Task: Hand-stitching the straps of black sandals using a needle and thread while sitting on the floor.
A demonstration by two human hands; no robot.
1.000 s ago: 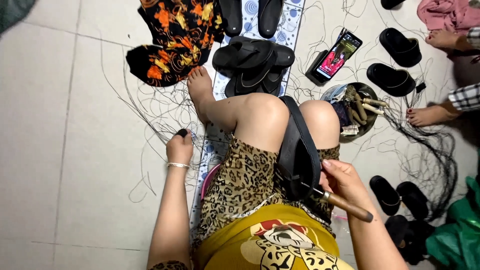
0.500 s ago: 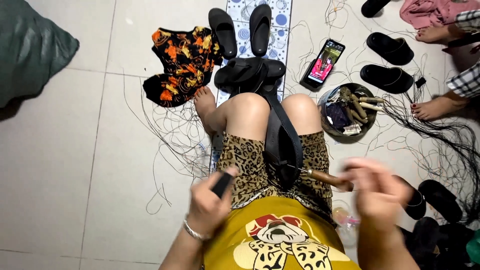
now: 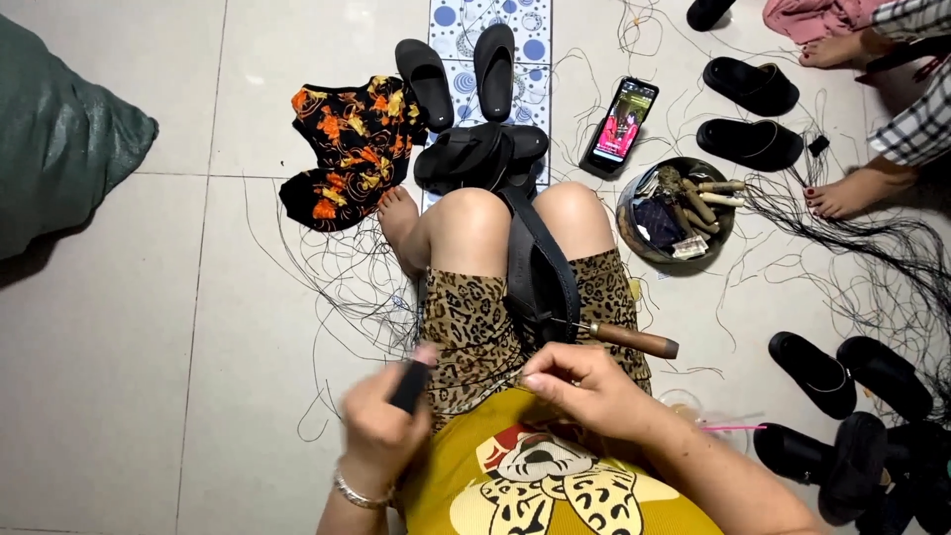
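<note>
- My left hand [image 3: 381,431] is curled tight around a small dark tool [image 3: 409,384], whose tip pokes up between thumb and fingers.
- My right hand [image 3: 584,388] is pinched shut at the fingertips; I think it has fine thread in it, but I cannot tell for sure.
- Just above the right hand, a black sandal [image 3: 540,272] lies lengthwise between my knees, resting on the leopard-print shorts [image 3: 475,327].
- A wooden-handled awl [image 3: 619,339] is stuck into the sandal's near end, its handle pointing right, just beside my right knuckles and apart from the left hand.
- Dark thread [image 3: 347,287] loops loosely over the floor tiles [image 3: 129,327] left of my leg and trails under my hands.
- Ahead of my knees sits a heap of black sandals [image 3: 480,154], with two more [image 3: 461,69] laid flat on a blue-patterned tile beyond.
- An orange-and-black cloth [image 3: 347,144] lies to the left of that heap, touching my toes.
- To the right, a phone [image 3: 619,124] with a lit screen lies beside a round bowl [image 3: 725,228] of tools.
- Further right are more black sandals [image 3: 847,372], a thick bundle of thread [image 3: 892,258] and another person's bare foot [image 3: 852,193].
- Open room is on the left: bare tile up to a green sack [image 3: 59,159].
</note>
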